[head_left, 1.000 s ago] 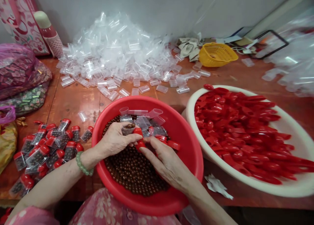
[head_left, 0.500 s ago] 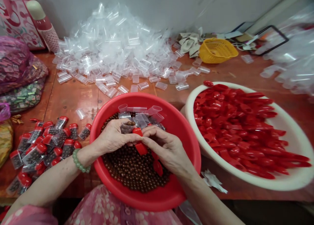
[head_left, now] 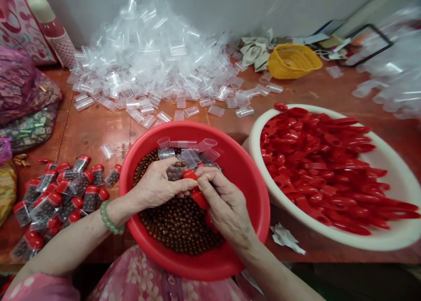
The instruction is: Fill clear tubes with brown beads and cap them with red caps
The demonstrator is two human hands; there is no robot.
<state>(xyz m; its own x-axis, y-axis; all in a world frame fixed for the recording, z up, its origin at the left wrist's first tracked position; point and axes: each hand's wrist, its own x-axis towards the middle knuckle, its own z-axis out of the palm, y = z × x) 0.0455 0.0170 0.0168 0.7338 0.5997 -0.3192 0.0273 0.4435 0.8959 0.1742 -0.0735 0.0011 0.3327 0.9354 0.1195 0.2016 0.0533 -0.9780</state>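
Observation:
Over a red basin, my left hand is closed on a small clear plastic container with dark brown balls inside. My right hand pinches red plastic caps, one of which is at the left thumb, beside the container. Whether cap and container touch is hidden by the fingers. Below the hands, many shiny brown balls fill the basin's bottom. Clear empty tubes lie on the balls at the far side. Several filled, red-capped containers are heaped left of the basin.
A cream basin of red plastic caps stands at right. Behind is a large pile of clear tubes. Further items are a yellow basket, a bottle, filled plastic bags and crumpled paper.
Both hands have shifted slightly right with the container and red caps. My right fingers have curled closer around the caps. The view has moved a little.

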